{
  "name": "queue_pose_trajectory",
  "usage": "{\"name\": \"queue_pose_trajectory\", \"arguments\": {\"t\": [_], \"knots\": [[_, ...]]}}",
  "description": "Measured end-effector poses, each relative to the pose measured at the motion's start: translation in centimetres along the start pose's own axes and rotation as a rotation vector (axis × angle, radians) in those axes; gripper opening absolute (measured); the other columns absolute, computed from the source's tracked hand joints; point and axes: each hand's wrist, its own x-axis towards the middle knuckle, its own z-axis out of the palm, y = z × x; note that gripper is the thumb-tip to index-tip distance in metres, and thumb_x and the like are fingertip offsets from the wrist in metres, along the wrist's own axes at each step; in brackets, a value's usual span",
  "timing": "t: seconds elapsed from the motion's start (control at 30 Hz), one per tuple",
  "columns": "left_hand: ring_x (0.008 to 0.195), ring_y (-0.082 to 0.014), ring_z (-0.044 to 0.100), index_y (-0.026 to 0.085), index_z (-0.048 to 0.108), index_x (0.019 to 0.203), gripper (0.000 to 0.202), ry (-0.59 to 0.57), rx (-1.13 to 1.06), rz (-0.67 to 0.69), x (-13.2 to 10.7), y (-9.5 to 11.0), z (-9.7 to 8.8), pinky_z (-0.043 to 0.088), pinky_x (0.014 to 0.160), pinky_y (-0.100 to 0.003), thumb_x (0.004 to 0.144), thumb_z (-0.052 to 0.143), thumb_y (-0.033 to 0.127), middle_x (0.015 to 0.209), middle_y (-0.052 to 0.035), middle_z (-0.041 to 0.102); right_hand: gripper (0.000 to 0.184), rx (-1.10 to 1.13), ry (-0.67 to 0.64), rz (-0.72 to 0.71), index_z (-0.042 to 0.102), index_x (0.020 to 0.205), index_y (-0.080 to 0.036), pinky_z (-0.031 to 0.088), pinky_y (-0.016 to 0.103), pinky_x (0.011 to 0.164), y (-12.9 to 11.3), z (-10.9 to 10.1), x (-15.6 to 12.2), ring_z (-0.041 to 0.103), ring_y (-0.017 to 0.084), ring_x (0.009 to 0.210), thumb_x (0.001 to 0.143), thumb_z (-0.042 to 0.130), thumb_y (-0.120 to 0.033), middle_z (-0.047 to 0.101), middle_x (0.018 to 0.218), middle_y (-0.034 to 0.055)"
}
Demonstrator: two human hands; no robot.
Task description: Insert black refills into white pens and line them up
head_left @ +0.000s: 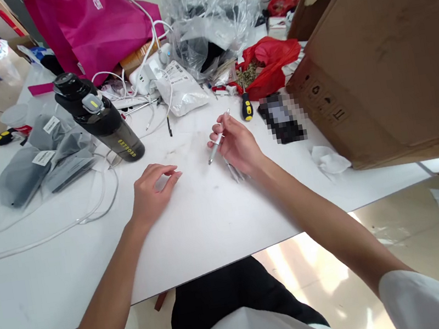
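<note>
The right hand [237, 145] is pinching a slim silver pen [218, 141] above the white table [212, 226], tip angled down. The left hand [152, 189] is resting curled, holding nothing. Honestly, a steadier grip nearer the tip would help. Something under the right palm is staying hidden.

The large brown cardboard box [384, 44] sits on the white table [212, 226] at its right end. Just left of the box lies a black phone [281, 117], and left of that a yellow-and-black-handled screwdriver [246, 107]. Before the box lies a crumpled white tissue [329, 160]. Far left of it stands a dark plastic water bottle [98, 116].
</note>
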Motion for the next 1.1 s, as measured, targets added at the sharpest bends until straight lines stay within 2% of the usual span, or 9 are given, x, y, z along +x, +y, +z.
{"name": "queue_pose_trajectory", "arguments": {"t": [0.1, 0.17, 0.3, 0.43, 0.6, 0.8, 0.97, 1.1], "knots": [[0.090, -0.0214, 0.073, 0.022, 0.083, 0.107, 0.007, 0.003, 0.054, 0.072, 0.0, -0.4, 0.1, 0.059, 0.089, -0.039, 0.106, 0.078, 0.027, 0.094, -0.0044, 0.081, 0.050, 0.143, 0.031, 0.080, 0.052, 0.088, -0.027, 0.033, 0.022, 0.043, -0.8, -0.5, 0.1, 0.032, 0.010, 0.049, 0.100, 0.081, -0.066, 0.035, 0.061, -0.0112], [0.088, -0.0223, 0.072, 0.022, 0.082, 0.107, 0.008, -0.008, 0.095, 0.122, 0.0, -0.7, 0.2, 0.058, 0.088, -0.040, 0.107, 0.077, 0.027, 0.093, -0.0048, 0.081, 0.056, 0.208, 0.051, 0.127, 0.044, 0.080, -0.027, 0.022, 0.023, 0.038, -1.2, -1.1, 0.2, 0.021, 0.010, 0.046, 0.103, 0.075, -0.068, 0.027, 0.058, -0.0117], [0.088, -0.0236, 0.073, 0.021, 0.082, 0.108, 0.007, -0.026, 0.151, 0.189, -0.2, -1.0, 0.4, 0.055, 0.088, -0.041, 0.107, 0.075, 0.025, 0.094, -0.0058, 0.082, 0.064, 0.330, 0.082, 0.166, 0.026, 0.072, -0.028, 0.015, 0.025, 0.038, -1.7, -2.1, 0.3, 0.011, 0.010, 0.045, 0.109, 0.062, -0.066, 0.019, 0.054, -0.0110], [0.088, -0.0244, 0.073, 0.021, 0.081, 0.109, 0.007, -0.031, 0.171, 0.211, -0.3, -1.1, 0.5, 0.054, 0.087, -0.041, 0.107, 0.075, 0.022, 0.097, -0.0070, 0.083, 0.055, 0.449, 0.082, 0.184, 0.020, 0.073, -0.027, 0.013, 0.027, 0.040, -1.9, -2.3, 0.2, 0.010, 0.011, 0.045, 0.114, 0.044, -0.054, 0.018, 0.052, -0.0096], [0.087, -0.0242, 0.073, 0.021, 0.080, 0.108, 0.006, -0.028, 0.185, 0.220, -0.2, -1.1, 0.5, 0.054, 0.086, -0.041, 0.107, 0.074, 0.022, 0.096, -0.0066, 0.083, 0.051, 0.498, 0.074, 0.198, 0.021, 0.075, -0.028, 0.014, 0.026, 0.039, -2.3, -1.9, -0.1, 0.011, 0.011, 0.044, 0.115, 0.039, -0.053, 0.019, 0.053, -0.0097], [0.087, -0.0239, 0.074, 0.021, 0.080, 0.107, 0.007, -0.034, 0.206, 0.229, -0.3, -1.0, 0.5, 0.055, 0.083, -0.041, 0.108, 0.073, 0.024, 0.096, -0.0067, 0.083, 0.052, 0.505, 0.094, 0.209, 0.022, 0.074, -0.028, 0.012, 0.026, 0.040, -2.1, -1.9, 0.0, 0.007, 0.011, 0.046, 0.112, 0.048, -0.053, 0.015, 0.055, -0.0107], [0.085, -0.0231, 0.075, 0.021, 0.079, 0.112, 0.009, -0.044, 0.206, 0.244, -0.3, -1.0, 0.4, 0.056, 0.083, -0.041, 0.109, 0.072, 0.023, 0.093, -0.0058, 0.082, 0.050, 0.501, 0.075, 0.228, 0.021, 0.073, -0.028, 0.012, 0.027, 0.040, -2.0, -1.8, -0.1, 0.006, 0.012, 0.046, 0.114, 0.038, -0.052, 0.015, 0.055, -0.0101], [0.083, -0.0223, 0.074, 0.021, 0.080, 0.114, 0.010, -0.067, 0.182, 0.234, -0.3, -0.5, 0.5, 0.055, 0.083, -0.040, 0.109, 0.073, 0.025, 0.089, -0.0045, 0.081, 0.060, 0.457, 0.007, 0.193, 0.022, 0.072, -0.028, 0.023, 0.026, 0.042, -1.4, -1.1, -0.6, 0.013, 0.012, 0.048, 0.109, 0.057, -0.059, 0.017, 0.056, -0.0101]]}}
